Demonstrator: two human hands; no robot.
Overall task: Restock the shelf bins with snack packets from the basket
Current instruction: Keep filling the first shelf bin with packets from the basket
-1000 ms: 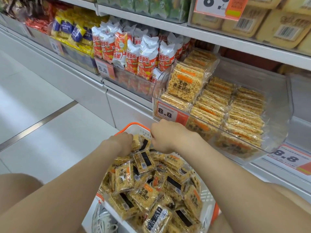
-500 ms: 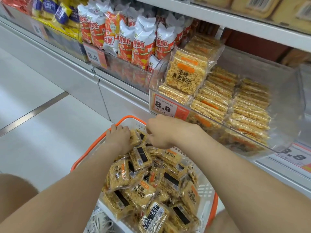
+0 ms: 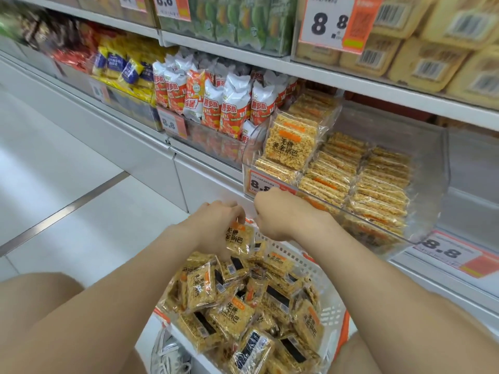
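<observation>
- Several yellow-and-blue packs [image 3: 127, 71] fill the far-left bin on the lower shelf; that part is blurred.
- Next along, red-and-white bags [image 3: 232, 103] stand upright in a bin of their own.
- The left hand [image 3: 216, 225] is raised over the far end of the basket. Its fingers are curled round the top of one cracker packet [image 3: 239, 238], which hangs upright, label toward the camera, above the pile.
- The right hand [image 3: 280, 217] is just beside the left, knuckles up and fingers curled under. Cannot tell whether they pinch anything. It partly covers a price tag [image 3: 258, 184] on the bin front.
- The basket [image 3: 330, 314], white mesh with an orange rim, sits below both forearms, heaped with loose packets [image 3: 229, 317] at all angles.
- The clear bin [image 3: 429, 163], right of the hands, holds stacked packets [image 3: 378, 184] of the same kind in rows, with one upright at its front-left corner.
- Far right, a shelf-edge tag [image 3: 445, 252] reads 8.8.
</observation>
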